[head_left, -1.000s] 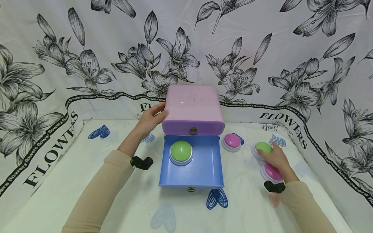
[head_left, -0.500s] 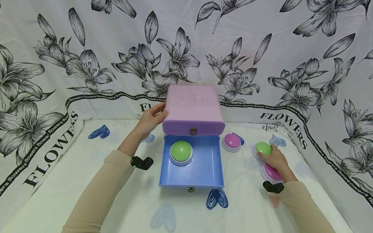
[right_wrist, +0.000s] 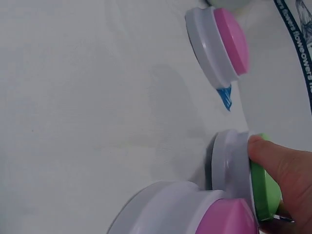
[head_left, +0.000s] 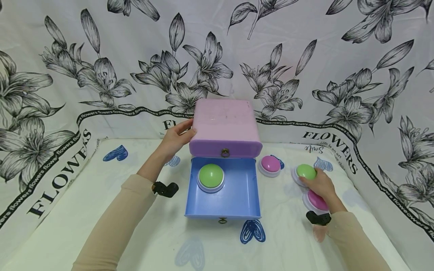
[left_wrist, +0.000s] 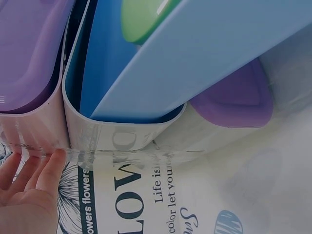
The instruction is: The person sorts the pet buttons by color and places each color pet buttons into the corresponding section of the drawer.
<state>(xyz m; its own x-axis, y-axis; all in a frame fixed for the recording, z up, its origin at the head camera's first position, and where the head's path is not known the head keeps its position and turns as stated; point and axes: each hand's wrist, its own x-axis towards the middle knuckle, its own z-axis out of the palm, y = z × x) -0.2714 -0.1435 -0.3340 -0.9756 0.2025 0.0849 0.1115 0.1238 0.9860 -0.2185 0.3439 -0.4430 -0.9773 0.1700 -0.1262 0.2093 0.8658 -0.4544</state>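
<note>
A small pink-and-purple drawer cabinet [head_left: 225, 122] stands in the middle of the cloth, its blue drawer [head_left: 237, 205] pulled out toward me. Inside that drawer, toward the back left, sits a push button with a green dome [head_left: 211, 175] and a white base. With extended fingers, my left hand [head_left: 175, 136] touches the cabinet's left side; the left wrist view shows its fingertips [left_wrist: 57, 157] against the pink shell. At the right, my right hand [head_left: 322, 184] grips a second green push button [head_left: 305, 171], the thumb at its rim and the other fingers mostly hidden.
Close to the right hand, a pink push button [head_left: 317, 200] lies partly under the wrist. Another pink push button [head_left: 270, 164] lies right of the cabinet. A lower purple drawer [left_wrist: 236, 97] appears beneath the blue one. Flower-printed fabric [head_left: 217, 67] hangs behind.
My right hand has shifted slightly left and closed round the green push button, whose dome shows more. My left hand and the cabinet stay in place.
</note>
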